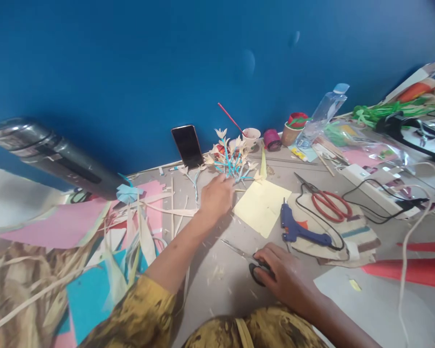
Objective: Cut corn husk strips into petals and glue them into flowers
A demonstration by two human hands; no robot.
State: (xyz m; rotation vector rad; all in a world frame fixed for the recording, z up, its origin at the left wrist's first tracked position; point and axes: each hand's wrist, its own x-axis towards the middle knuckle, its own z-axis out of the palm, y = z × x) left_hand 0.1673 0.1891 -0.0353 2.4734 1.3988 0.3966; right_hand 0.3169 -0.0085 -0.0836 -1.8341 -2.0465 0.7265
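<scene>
My left hand (pixel 217 197) reaches forward, its fingers closed at the lower stems of a bunch of craft flowers (pixel 232 162) with pale petals and light-blue stems. Its fingertips are partly hidden there. Just left of that hand lies a separate flower sprig (pixel 195 186). Nearer to me, my right hand (pixel 281 273) grips black-handled scissors (pixel 239 250) resting low over the table, blades pointing forward and left. Between the hands and slightly farther off lies a pale yellow paper sheet (pixel 261 207).
A blue glue gun (pixel 299 229) and red-handled scissors (pixel 329 205) lie on a folded cloth (pixel 362 241) at right. A phone (pixel 187 145) leans on the wall. Left stand a dark flask (pixel 68 159) and coloured papers (pixel 90 295). A power strip (pixel 377 191) trails cables.
</scene>
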